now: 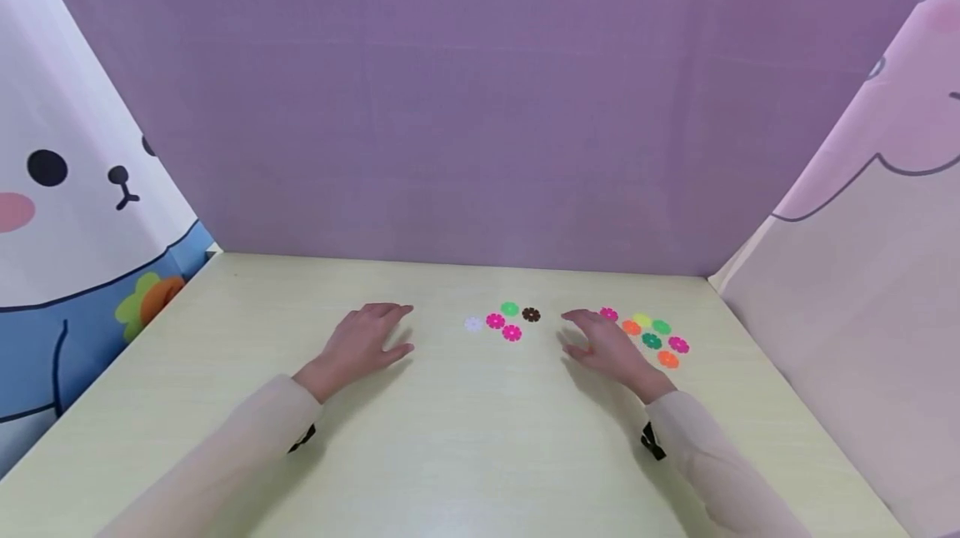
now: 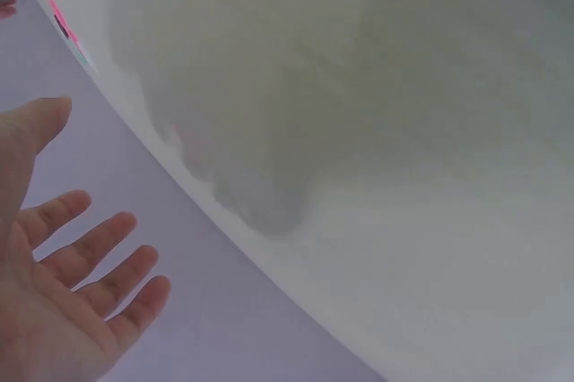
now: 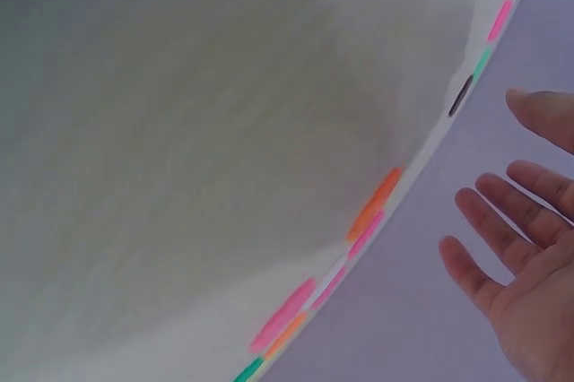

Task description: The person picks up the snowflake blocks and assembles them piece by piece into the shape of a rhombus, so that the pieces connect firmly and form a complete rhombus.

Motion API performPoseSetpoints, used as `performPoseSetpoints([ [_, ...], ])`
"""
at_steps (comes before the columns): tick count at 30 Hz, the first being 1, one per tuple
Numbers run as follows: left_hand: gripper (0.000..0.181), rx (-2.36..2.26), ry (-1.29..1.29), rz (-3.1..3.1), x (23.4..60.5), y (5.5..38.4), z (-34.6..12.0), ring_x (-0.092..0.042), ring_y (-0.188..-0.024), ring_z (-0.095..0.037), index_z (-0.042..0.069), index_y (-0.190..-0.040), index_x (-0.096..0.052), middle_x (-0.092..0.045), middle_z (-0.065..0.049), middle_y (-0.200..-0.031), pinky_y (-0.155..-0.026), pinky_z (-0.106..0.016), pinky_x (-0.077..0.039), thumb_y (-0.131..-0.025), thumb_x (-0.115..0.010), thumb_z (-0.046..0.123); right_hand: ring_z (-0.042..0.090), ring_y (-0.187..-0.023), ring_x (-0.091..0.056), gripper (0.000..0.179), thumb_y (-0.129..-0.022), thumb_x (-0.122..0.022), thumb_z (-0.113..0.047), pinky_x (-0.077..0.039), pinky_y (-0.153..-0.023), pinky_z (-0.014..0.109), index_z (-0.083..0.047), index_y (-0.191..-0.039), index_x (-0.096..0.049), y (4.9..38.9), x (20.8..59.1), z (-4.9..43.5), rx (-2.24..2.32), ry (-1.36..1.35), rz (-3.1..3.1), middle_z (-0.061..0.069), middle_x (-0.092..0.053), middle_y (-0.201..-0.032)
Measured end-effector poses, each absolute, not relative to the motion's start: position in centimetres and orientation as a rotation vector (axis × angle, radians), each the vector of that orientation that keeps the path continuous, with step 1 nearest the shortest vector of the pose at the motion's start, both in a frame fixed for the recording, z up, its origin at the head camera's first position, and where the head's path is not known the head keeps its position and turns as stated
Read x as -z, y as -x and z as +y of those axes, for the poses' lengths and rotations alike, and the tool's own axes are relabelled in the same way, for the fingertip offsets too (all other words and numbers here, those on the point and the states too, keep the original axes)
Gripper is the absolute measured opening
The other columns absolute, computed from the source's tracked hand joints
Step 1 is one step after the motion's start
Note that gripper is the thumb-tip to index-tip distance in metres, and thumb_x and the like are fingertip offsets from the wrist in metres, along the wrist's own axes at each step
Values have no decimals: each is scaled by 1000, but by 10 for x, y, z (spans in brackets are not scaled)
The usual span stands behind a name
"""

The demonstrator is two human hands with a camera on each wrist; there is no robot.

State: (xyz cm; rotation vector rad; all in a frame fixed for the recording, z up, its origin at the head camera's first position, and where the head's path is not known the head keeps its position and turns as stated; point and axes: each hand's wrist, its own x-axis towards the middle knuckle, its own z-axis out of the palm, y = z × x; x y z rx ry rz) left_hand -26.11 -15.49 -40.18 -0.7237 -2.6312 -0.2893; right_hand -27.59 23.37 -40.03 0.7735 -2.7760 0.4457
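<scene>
My left hand (image 1: pixel 362 341) hovers above the table left of the middle, thumb and fingers apart, holding nothing. In the left wrist view its fingers (image 2: pixel 100 249) are spread and bare. My right hand (image 1: pixel 609 346) hangs over the table beside the right-hand group of flower-shaped discs and partly covers that group. Its fingers (image 3: pixel 511 221) are spread in the right wrist view, with nothing between them. Between the hands lies a small group: a white disc (image 1: pixel 473 324), pink discs (image 1: pixel 495 321), a light green disc (image 1: pixel 510 308) and a dark brown disc (image 1: pixel 531 315).
The right-hand group has an orange disc (image 1: pixel 668 360), a dark green disc (image 1: pixel 652 341), a yellow disc (image 1: pixel 641 319) and several others. A pale table (image 1: pixel 450 455) extends back to a purple cloth wall (image 1: pixel 480 105). Printed cartoon curtains (image 1: pixel 90 255) flank both sides.
</scene>
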Motion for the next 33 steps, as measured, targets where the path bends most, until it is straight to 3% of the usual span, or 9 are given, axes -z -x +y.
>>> performPoseSetpoints([
  [4,55,323,737,-2652,400,266,-142,-57,-106,-32,10,-124,-54,-61,-12,-116,-81,-47,-49,-79,-69,37,32,-114,-53,47,-81,-68,-15,-44,-94,46,0,-123,-53,280,398,222,-490,-777,-2824,15,-57,-123],
  [18,50,441,702,-2779,396,286,-100,-61,-95,-29,12,-122,-55,-65,-10,-108,-73,-39,-53,-78,-71,31,30,-105,-58,41,-81,-66,-6,-47,-92,41,4,-120,-54,305,398,187,-629,-927,-2879,17,-61,-115],
  [33,44,539,673,-2904,394,306,-66,-61,-99,-21,9,-117,-59,-65,-7,-110,-81,-35,-52,-77,-73,19,27,-95,-61,38,-76,-70,-2,-52,-82,34,4,-112,-58,316,403,163,-636,-937,-2956,15,-64,-102],
])
